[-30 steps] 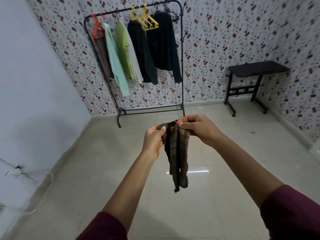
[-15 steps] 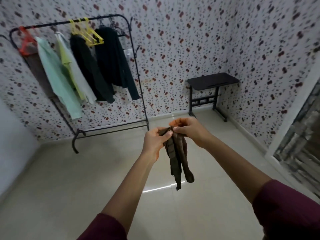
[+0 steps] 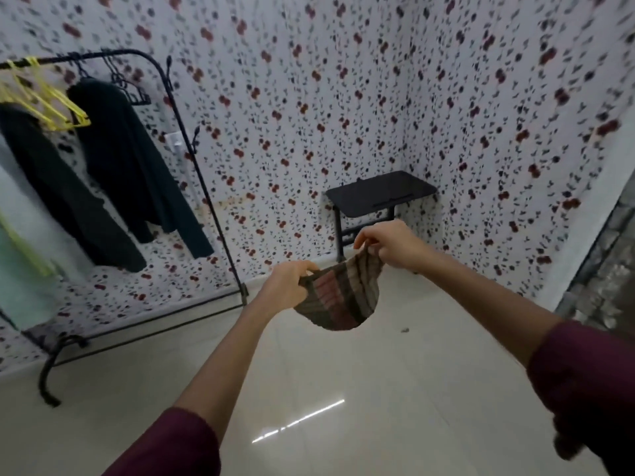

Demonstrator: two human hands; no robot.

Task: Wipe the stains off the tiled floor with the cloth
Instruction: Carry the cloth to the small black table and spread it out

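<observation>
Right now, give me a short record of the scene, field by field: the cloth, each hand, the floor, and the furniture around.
cloth: striped cloth, stretched between both hands, sagging, off the floor
left hand: left hand pinching one edge
right hand: right hand pinching the other edge
floor: pale tiled floor, small dark speck near the cloth
furniture: black side table in the corner, clothes rack at left

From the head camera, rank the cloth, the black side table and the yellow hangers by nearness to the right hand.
1. cloth: pinched in the right hand itself.
2. black side table: just behind it, in the corner.
3. yellow hangers: far left, on the rack.
</observation>
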